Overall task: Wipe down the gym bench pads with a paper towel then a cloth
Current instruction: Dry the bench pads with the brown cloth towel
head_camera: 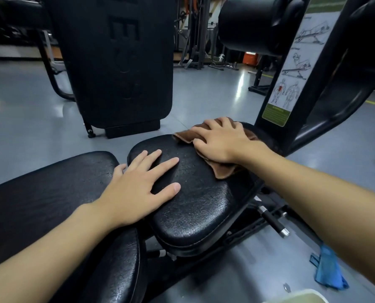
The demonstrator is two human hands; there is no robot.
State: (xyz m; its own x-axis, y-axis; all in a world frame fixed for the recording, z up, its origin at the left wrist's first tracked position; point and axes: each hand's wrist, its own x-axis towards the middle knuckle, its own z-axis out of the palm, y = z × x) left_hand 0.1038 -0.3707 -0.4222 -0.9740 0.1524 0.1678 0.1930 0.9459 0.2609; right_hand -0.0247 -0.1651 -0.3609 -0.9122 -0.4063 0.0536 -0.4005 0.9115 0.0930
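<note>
Right hand (219,141) lies flat on the brown cloth (223,170), fingers spread, pressing it onto the far-right end of the seat pad (199,200), giving wide contact for the wipe. Left hand (136,189) lies flat on the pad's near-left part, fingers spread, likely bracing it against the push. Looks like cloth stage; no paper towel visible.

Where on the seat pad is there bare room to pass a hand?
Bare: the band of seat pad between the left hand and the brown cloth, the pad's near end below the left thumb, and the long pad left of that hand. Crowded: the far end, under right hand and cloth.
</note>
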